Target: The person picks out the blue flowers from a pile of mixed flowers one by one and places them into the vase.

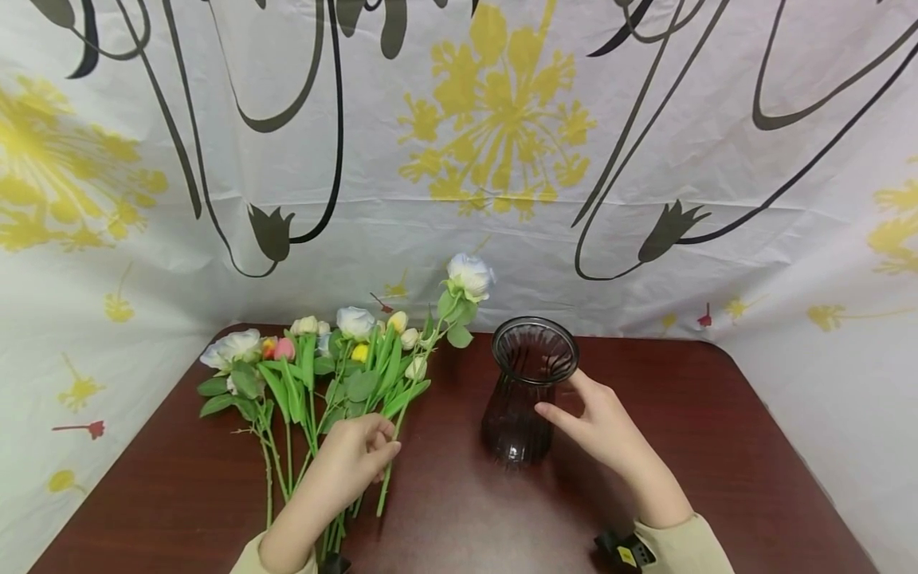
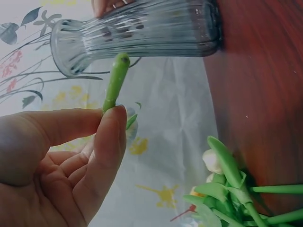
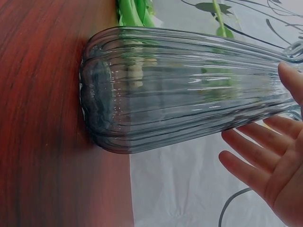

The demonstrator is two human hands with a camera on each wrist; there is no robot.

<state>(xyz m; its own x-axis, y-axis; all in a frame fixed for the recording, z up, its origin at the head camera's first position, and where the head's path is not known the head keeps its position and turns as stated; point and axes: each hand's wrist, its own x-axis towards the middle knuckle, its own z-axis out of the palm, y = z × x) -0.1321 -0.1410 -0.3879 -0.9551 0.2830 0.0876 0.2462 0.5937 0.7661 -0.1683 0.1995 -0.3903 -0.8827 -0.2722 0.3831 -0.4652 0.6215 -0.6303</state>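
Observation:
My left hand (image 1: pixel 351 454) pinches the green stem of a pale blue-white flower (image 1: pixel 469 277) between thumb and fingertips. The bloom leans up and right in the head view, above the other flowers. In the left wrist view the cut end of the stem (image 2: pixel 116 78) sticks out past the fingertips, overlapping the vase behind. A dark, ribbed glass vase (image 1: pixel 518 422) stands upright on the table, its flared mouth uncovered. My right hand (image 1: pixel 610 422) holds it at the right side near the neck, thumb in front and fingers behind.
A bunch of tulips and leafy flowers (image 1: pixel 358 387) lies on the left of the dark red table (image 1: pixel 445 494), stems toward me. A patterned white cloth (image 1: pixel 402 183) hangs behind the table and along its sides.

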